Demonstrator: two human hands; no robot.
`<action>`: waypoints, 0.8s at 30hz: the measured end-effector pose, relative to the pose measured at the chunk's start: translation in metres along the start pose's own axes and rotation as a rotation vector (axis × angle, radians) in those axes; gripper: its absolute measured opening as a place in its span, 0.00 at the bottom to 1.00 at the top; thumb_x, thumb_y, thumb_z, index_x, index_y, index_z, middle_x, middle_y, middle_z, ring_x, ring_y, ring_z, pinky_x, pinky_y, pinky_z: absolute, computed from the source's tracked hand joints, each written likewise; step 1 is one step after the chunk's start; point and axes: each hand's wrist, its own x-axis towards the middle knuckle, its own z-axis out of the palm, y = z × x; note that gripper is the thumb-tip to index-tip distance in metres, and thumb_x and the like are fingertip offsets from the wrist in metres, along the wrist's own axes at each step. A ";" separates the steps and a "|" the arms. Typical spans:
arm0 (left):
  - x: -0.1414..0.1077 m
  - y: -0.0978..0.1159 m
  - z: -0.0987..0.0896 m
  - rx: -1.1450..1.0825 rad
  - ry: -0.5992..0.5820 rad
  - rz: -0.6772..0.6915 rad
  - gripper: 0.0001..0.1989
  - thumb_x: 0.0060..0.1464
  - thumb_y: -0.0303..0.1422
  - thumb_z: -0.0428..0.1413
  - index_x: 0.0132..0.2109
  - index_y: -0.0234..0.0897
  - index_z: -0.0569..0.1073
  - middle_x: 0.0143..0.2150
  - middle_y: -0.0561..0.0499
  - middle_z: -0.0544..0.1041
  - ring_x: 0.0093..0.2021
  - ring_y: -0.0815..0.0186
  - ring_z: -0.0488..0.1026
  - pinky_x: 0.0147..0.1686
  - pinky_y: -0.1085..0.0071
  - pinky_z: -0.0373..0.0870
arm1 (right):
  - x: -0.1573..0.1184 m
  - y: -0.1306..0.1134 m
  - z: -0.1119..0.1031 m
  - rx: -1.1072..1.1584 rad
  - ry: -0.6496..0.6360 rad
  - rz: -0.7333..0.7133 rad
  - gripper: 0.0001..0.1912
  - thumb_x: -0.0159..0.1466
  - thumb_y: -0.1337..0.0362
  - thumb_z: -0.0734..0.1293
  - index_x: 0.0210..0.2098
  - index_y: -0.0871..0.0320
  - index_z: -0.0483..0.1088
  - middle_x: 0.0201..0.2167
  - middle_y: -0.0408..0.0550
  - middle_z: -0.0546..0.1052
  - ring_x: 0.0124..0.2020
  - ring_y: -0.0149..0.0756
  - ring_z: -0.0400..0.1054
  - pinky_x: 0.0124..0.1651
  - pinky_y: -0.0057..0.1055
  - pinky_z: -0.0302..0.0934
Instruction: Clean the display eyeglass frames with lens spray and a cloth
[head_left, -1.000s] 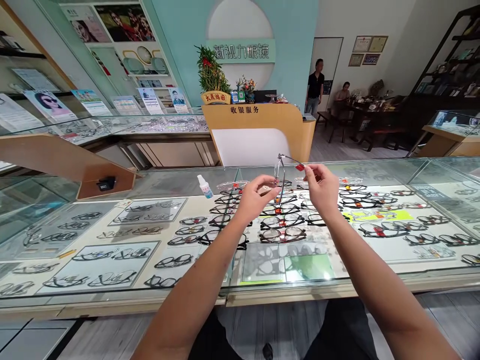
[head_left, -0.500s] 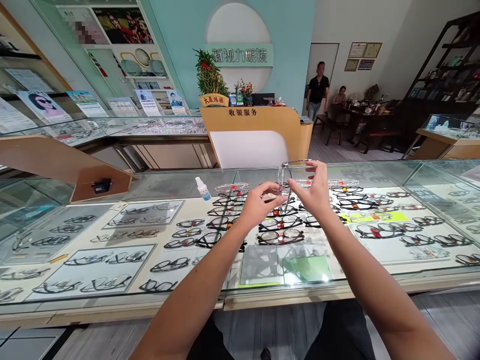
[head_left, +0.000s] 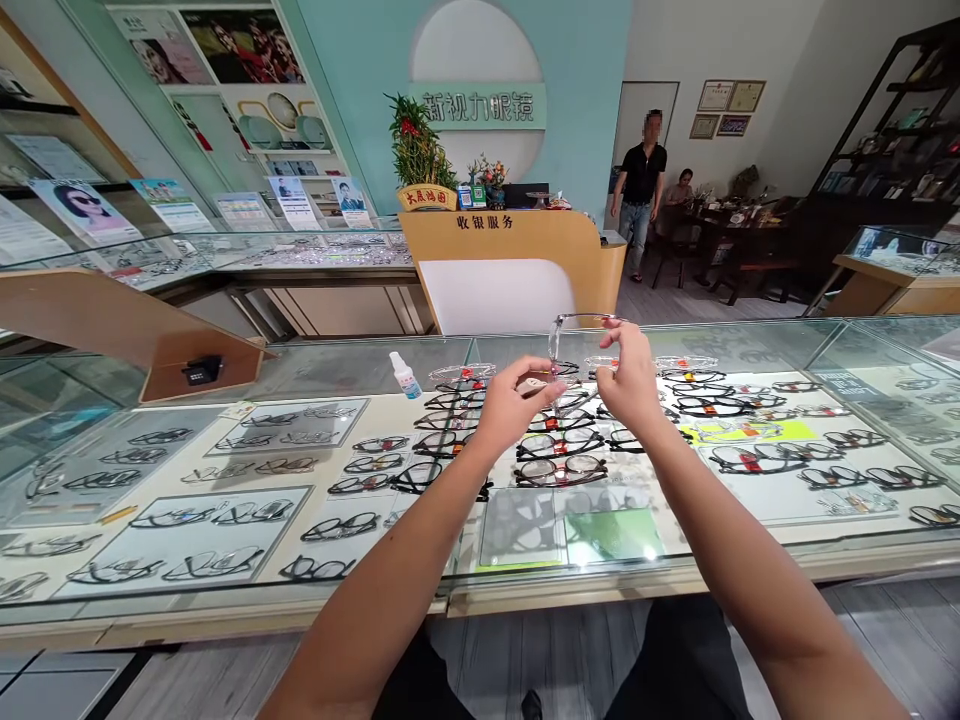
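Note:
Above the glass display counter (head_left: 465, 582), my left hand (head_left: 517, 400) pinches a pair of clear-framed glasses (head_left: 554, 342) near the bridge, thumb and fingers closed on it. One temple arm stretches right from the raised end of the frame to my right hand (head_left: 628, 375), whose fingertips are closed on that arm. The lower part of the frame overlaps the glasses behind it and is hard to make out. Rows of dark-framed glasses (head_left: 561, 472) lie under the counter glass below my hands.
A small white spray bottle (head_left: 405, 377) stands on the counter left of my hands. A brown wooden panel (head_left: 135, 320) is at the left. Beyond are a reception desk (head_left: 600, 270), a standing person (head_left: 641, 180) and a seated person (head_left: 681, 190).
The glasses have turned, with their temple arm now spread to the right. My right thumb has moved off the frame toward my fingers. The standing person has come nearer.

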 end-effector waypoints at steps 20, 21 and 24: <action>-0.001 0.007 -0.001 -0.092 0.014 0.093 0.28 0.52 0.46 0.75 0.51 0.41 0.72 0.65 0.38 0.79 0.59 0.52 0.83 0.54 0.57 0.83 | -0.011 -0.035 0.013 0.520 -0.153 0.181 0.14 0.68 0.49 0.75 0.45 0.50 0.85 0.50 0.51 0.85 0.57 0.48 0.78 0.67 0.51 0.65; -0.003 0.006 0.000 -0.119 0.000 0.082 0.29 0.51 0.45 0.75 0.51 0.42 0.70 0.66 0.38 0.78 0.58 0.52 0.83 0.52 0.58 0.83 | -0.013 -0.037 0.016 0.563 -0.141 0.213 0.15 0.67 0.48 0.75 0.44 0.50 0.86 0.49 0.51 0.85 0.56 0.48 0.78 0.66 0.51 0.66; -0.005 0.005 0.003 -0.140 -0.031 0.063 0.32 0.50 0.44 0.76 0.51 0.43 0.65 0.68 0.36 0.76 0.60 0.52 0.82 0.49 0.61 0.83 | -0.019 -0.040 0.023 0.647 -0.105 0.270 0.13 0.65 0.49 0.76 0.40 0.51 0.86 0.47 0.51 0.86 0.54 0.48 0.80 0.65 0.50 0.67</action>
